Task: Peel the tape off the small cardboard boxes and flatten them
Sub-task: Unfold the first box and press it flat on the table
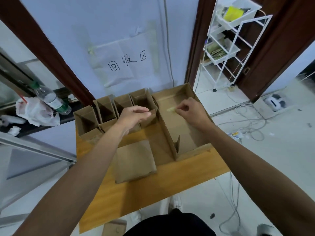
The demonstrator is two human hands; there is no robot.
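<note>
Both arms are out over the orange-yellow wooden table (153,193).

Right hand (190,110): fingers curled, thumb and fingertips pinching a short pale yellowish strip of tape (171,109). The strip sits just above the floor of the large shallow brown cardboard box (167,135) on the right side of the table. I cannot tell whether it touches the cardboard.

Left hand (134,114): fingers drawn together and pointing right, tips at the near flap of the rightmost small box. I cannot tell whether I am gripping that flap or only touching it.

Containers:
- Four small brown cardboard boxes (105,108) stand upright in a row along the far left edge of the table, tops open and flaps up. Their insides show shadowed cardboard walls. The rightmost one stands against the large box's left wall.
- The large shallow box shows a bare cardboard floor, with one flap standing upright near its near end.
- A flattened brown cardboard piece (134,162) lies on the table in front of the row, near me.

Surroundings:
- A clear plastic water bottle with a green cap (51,99) and a crumpled white plastic bag (35,111) are on a dark ledge to the left.
- A white paper sheet with handwritten characters (119,65) is on the wall behind.
- A white wire shelf trolley (226,48) stands in the doorway on the right. Its top tray holds something bright yellow (233,12).
</note>
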